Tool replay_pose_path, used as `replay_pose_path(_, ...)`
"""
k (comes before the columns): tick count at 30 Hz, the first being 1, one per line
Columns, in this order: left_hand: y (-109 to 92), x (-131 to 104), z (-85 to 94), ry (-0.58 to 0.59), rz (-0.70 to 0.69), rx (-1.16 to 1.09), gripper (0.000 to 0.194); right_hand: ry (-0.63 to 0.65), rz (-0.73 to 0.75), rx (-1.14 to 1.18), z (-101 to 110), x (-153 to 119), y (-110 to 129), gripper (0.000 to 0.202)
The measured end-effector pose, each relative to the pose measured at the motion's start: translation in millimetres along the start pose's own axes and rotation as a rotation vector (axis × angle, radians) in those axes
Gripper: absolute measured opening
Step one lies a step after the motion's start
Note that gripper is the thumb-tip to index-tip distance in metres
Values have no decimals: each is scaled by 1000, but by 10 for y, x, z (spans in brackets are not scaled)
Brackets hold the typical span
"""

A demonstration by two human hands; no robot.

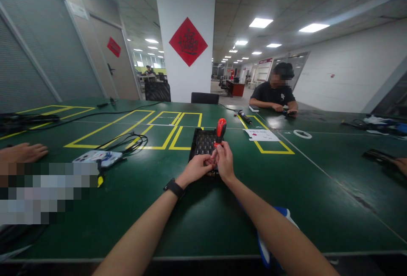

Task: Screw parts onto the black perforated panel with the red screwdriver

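A screwdriver (pixel 221 129) with a red and black handle stands nearly upright, handle up, in front of me. My right hand (pixel 225 161) is closed around it just below the handle. Beside it, my left hand (pixel 197 168), with a black band on the wrist, is pinched close to the lower end of the shaft. Whatever lies between the left fingertips is too small to make out. Under and behind both hands is an open black case (pixel 201 139) with rows of small compartments, its near part hidden by my hands.
Yellow tape outlines mark the green table (pixel 273 182). Cables (pixel 135 142) and a white-blue packet (pixel 97 158) lie left, a paper sheet (pixel 262 135) and a white ring (pixel 302 134) right. A blue-white item (pixel 281 212) is by my right forearm. People sit around.
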State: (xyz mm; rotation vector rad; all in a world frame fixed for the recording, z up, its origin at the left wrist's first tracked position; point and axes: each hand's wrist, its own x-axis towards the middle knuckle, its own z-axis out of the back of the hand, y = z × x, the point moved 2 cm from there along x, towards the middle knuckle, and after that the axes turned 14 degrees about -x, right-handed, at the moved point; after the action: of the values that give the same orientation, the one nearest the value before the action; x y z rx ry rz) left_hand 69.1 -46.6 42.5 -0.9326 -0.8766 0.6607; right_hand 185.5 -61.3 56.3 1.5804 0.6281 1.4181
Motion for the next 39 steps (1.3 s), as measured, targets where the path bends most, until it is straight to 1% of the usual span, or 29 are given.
replay_pose_path(7, 26, 5, 6, -77, 17, 72, 22, -1, 2, 6, -4, -12, 27, 24)
replay_pose_path(16, -8, -7, 7, -11, -65, -8, 16, -8, -3, -6, 5, -4, 34, 27)
replay_pose_path(22, 18, 0, 6, -66, -52, 68, 21, -42, 3, 4, 6, -10, 27, 25)
replay_pose_path(26, 23, 0, 10, -88, -47, 118, 24, -18, 4, 23, 3, -18, 49, 26)
replay_pose_path(30, 27, -6, 9, -60, -81, 111, 19, 13, 9, 53, 0, -14, 60, 29)
replay_pose_path(33, 16, -13, 4, -40, -99, 115, 15, 24, 0, 30, 0, -3, 41, 32)
replay_pose_path(39, -50, -25, -9, -64, -85, 100, 13, 58, 13, -3, 1, -3, 33, 26)
